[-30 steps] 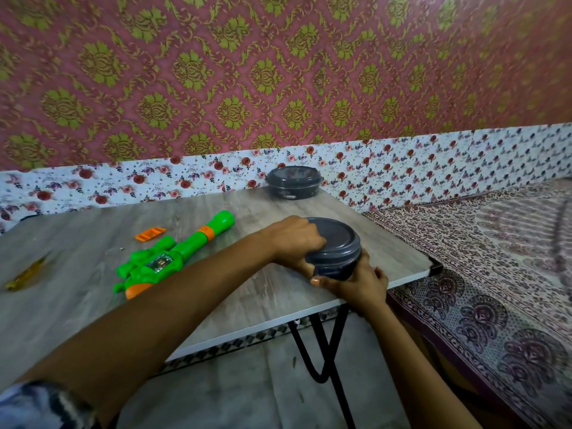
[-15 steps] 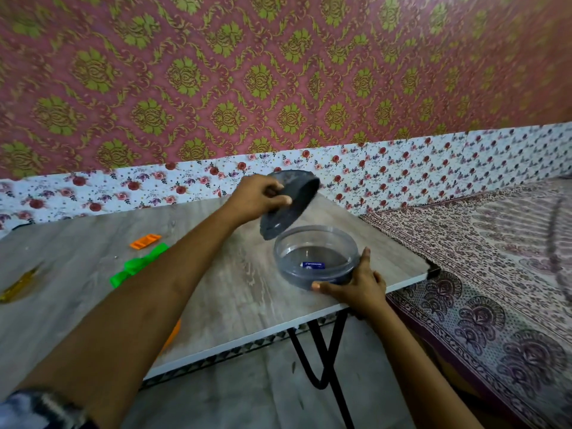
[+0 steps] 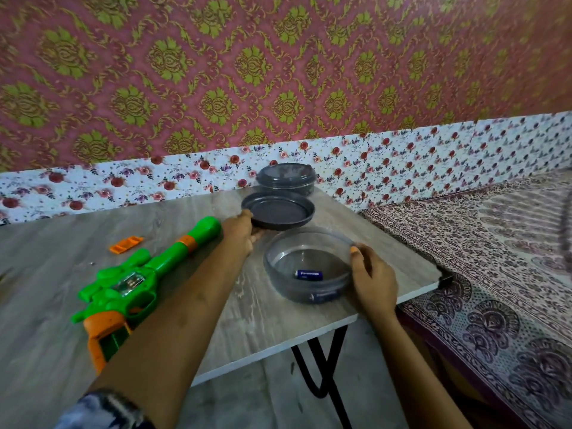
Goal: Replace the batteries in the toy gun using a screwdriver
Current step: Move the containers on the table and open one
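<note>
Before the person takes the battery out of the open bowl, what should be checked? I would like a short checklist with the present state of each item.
1. Lid removed from the near container: ok. The lid is upside down just behind it.
2. Near container steadied: ok. The right hand holds its rim.
3. Battery in view and reachable: ok. It lies on the bottom.
4. A hand free to pick: not ok. The left hand grips the lid's edge.
5. Toy gun compartment open: cannot tell. An orange piece lies apart from it.
6. Battery charge: cannot tell.
</note>
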`<state>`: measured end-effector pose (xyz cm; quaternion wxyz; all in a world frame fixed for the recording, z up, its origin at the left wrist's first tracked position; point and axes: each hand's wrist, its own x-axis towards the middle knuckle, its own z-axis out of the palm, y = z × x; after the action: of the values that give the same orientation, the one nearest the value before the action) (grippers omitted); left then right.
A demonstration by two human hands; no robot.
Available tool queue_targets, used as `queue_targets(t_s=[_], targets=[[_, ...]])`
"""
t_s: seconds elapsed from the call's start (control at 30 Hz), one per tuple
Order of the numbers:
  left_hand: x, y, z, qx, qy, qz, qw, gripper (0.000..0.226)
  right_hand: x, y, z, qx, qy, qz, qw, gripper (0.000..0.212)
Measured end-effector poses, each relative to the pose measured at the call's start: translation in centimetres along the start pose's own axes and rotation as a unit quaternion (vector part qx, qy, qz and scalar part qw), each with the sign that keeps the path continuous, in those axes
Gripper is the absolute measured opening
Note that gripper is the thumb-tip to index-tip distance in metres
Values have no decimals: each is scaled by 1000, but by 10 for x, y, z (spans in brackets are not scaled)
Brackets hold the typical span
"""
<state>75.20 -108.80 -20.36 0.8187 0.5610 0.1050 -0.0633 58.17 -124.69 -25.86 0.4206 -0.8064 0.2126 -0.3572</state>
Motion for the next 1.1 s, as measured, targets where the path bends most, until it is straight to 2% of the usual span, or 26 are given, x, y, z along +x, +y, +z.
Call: queue_targets(t_s=[0.27,0.37,0.43,0.47,0.53,0.6,0.67,0.73,0.77,0.8,0.83,0.9,0.97,1.1], targets=[[18,-20,-1,55,7,-18,998,35,2,1,3,0,28,-18,999,31],[15,-14,0,142,10,-3,990,36,1,1,2,0,22,-12,1000,31],[10,-6,-1,231,26,21,972,42,0,1,1,4,14,-5,1000,31],[4,-1,-2,291,28,48,955,43,0,-1,0,5,6,2,1000,32],[-15,8,-2,421,1,160,893,33,3,-1,-1,17,-25,22,999,33],[-41,19,0,504,-99,254,819,27,7,-3,-6,47,-53,34,997,39],[-70,32,2,575,-230,254,743,30,10,-8,-14,24,-52,-12,998,45],[-88,36,9,666,-328,204,639,31,18,-21,-25,-36,-66,-105,992,40],[-93,35,13,706,-349,185,587,32,22,-33,-31,-60,-106,-143,982,37],[-96,31,18,737,-355,171,550,34,25,-46,-36,-86,-169,-169,967,34],[-96,26,22,757,-354,151,528,36,27,-59,-40,-127,-241,-187,944,32],[-95,15,29,775,-354,112,511,36,29,-80,-42,-243,-342,-207,884,31],[-95,5,32,789,-344,99,499,37,31,-92,-37,-312,-384,-190,848,30],[-94,-9,32,812,-294,138,485,44,37,-99,-23,-368,-425,-141,815,31]])
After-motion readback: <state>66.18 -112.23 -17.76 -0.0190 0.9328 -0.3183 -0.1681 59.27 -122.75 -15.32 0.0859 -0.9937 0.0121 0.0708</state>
